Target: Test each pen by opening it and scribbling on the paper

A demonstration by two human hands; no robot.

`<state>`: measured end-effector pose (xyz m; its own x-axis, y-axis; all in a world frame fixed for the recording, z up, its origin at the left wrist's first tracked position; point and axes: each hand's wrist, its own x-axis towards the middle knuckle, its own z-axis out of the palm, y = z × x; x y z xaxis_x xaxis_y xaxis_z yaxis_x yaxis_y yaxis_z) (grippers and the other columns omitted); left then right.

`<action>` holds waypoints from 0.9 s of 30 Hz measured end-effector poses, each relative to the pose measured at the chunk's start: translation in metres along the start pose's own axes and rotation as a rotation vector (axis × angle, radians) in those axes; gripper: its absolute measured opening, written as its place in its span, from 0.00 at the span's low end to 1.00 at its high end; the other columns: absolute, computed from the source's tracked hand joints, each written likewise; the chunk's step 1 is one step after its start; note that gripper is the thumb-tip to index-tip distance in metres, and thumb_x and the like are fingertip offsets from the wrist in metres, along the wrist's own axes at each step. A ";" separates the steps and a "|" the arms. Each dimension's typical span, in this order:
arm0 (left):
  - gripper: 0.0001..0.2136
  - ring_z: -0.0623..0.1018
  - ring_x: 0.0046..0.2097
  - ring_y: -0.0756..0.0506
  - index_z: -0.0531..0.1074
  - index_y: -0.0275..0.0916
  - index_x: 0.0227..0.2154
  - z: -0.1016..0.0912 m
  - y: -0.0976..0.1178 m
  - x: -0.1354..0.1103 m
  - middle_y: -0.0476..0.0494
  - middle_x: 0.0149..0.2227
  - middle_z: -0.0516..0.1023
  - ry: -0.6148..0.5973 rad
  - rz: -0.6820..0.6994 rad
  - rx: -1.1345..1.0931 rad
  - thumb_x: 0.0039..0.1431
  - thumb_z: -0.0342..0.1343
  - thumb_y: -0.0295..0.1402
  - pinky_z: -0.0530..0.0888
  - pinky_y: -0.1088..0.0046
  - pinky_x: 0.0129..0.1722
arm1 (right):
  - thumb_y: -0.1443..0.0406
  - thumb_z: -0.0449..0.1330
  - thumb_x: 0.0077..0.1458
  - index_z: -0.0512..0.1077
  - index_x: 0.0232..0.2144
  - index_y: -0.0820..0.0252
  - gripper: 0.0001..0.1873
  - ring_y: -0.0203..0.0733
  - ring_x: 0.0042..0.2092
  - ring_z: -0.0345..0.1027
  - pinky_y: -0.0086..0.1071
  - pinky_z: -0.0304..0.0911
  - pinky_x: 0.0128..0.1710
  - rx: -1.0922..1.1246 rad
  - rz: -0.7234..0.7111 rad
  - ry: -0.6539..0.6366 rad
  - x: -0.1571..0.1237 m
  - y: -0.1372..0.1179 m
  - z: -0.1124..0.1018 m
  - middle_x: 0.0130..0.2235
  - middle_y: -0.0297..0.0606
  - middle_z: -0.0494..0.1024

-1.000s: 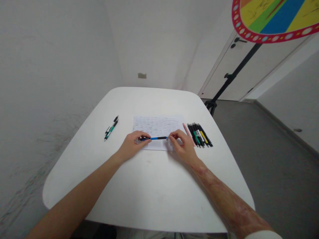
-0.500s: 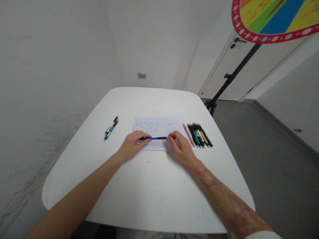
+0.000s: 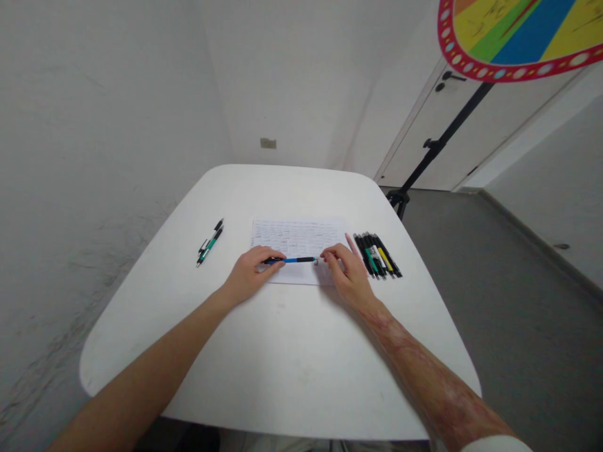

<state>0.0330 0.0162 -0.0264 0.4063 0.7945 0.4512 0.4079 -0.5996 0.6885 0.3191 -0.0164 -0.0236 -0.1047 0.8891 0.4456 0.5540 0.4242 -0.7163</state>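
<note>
My left hand (image 3: 249, 271) is closed around one end of a blue pen (image 3: 296, 260) with a black grip, holding it level above the paper. Just right of the pen's other end, my right hand (image 3: 347, 271) has its thumb and forefinger pinched together; whatever lies between them is too small to make out. A tiny shiny piece (image 3: 316, 263) shows at the pen's right end, and I cannot tell whether it is attached. Beneath both hands lies a sheet of paper (image 3: 296, 233) covered with handwriting.
Right of the paper, a pink pen (image 3: 354, 248) lies beside a row of several black pens (image 3: 379, 256) with coloured parts. A green and black pen (image 3: 210, 246) and a black cap-like part (image 3: 219, 224) rest at left on the white table (image 3: 282, 351). A colourful wheel (image 3: 522, 37) stands beyond.
My right hand has shifted slightly right, away from the pen's end, leaving a small gap. My left hand and the pen have stayed nearly still.
</note>
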 end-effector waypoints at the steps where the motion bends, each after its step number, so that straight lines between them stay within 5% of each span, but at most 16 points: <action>1: 0.07 0.85 0.49 0.42 0.84 0.46 0.47 0.000 0.000 0.000 0.45 0.47 0.88 0.005 -0.004 -0.001 0.73 0.64 0.39 0.80 0.62 0.53 | 0.63 0.54 0.73 0.75 0.41 0.54 0.09 0.48 0.41 0.74 0.46 0.71 0.48 -0.038 -0.001 -0.016 0.000 0.001 0.000 0.40 0.40 0.82; 8: 0.08 0.85 0.50 0.41 0.84 0.45 0.47 -0.004 -0.001 0.002 0.44 0.47 0.88 0.017 -0.033 0.010 0.73 0.63 0.39 0.80 0.62 0.54 | 0.65 0.62 0.67 0.79 0.42 0.56 0.05 0.50 0.43 0.74 0.46 0.69 0.47 -0.229 -0.041 -0.160 -0.001 0.004 0.002 0.40 0.42 0.82; 12: 0.08 0.84 0.50 0.41 0.84 0.46 0.47 -0.005 -0.001 0.002 0.44 0.47 0.88 0.013 -0.021 0.026 0.73 0.63 0.40 0.80 0.61 0.54 | 0.62 0.62 0.69 0.80 0.41 0.55 0.07 0.48 0.39 0.73 0.47 0.70 0.46 -0.127 0.025 -0.107 -0.002 0.007 0.003 0.39 0.41 0.83; 15: 0.08 0.84 0.50 0.42 0.84 0.45 0.48 -0.004 -0.003 0.001 0.44 0.47 0.87 0.022 -0.013 0.023 0.74 0.63 0.40 0.80 0.62 0.54 | 0.58 0.64 0.70 0.81 0.42 0.54 0.09 0.46 0.38 0.75 0.55 0.71 0.57 0.044 0.078 0.036 -0.001 0.008 0.004 0.40 0.40 0.86; 18: 0.09 0.84 0.50 0.42 0.84 0.45 0.48 -0.002 -0.005 0.001 0.44 0.47 0.87 0.025 -0.009 0.019 0.74 0.63 0.41 0.80 0.61 0.54 | 0.56 0.66 0.68 0.82 0.41 0.52 0.09 0.45 0.38 0.77 0.64 0.56 0.73 0.155 0.089 0.131 0.001 0.009 0.005 0.41 0.36 0.87; 21: 0.09 0.84 0.50 0.42 0.84 0.46 0.48 -0.002 -0.006 0.001 0.44 0.48 0.87 0.015 -0.009 0.017 0.74 0.63 0.41 0.80 0.62 0.54 | 0.55 0.68 0.66 0.83 0.39 0.50 0.08 0.44 0.37 0.78 0.65 0.46 0.78 0.201 0.094 0.128 0.002 0.010 0.005 0.40 0.34 0.87; 27: 0.08 0.84 0.49 0.42 0.84 0.45 0.48 -0.002 -0.004 0.001 0.44 0.47 0.87 0.014 0.004 -0.008 0.73 0.64 0.39 0.80 0.62 0.53 | 0.56 0.70 0.63 0.83 0.38 0.53 0.09 0.46 0.40 0.78 0.58 0.72 0.60 0.284 0.135 0.066 0.000 0.006 0.004 0.39 0.37 0.86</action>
<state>0.0302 0.0199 -0.0270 0.3966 0.7932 0.4621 0.3994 -0.6023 0.6911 0.3190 -0.0131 -0.0299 0.0128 0.9314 0.3637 0.3059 0.3426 -0.8883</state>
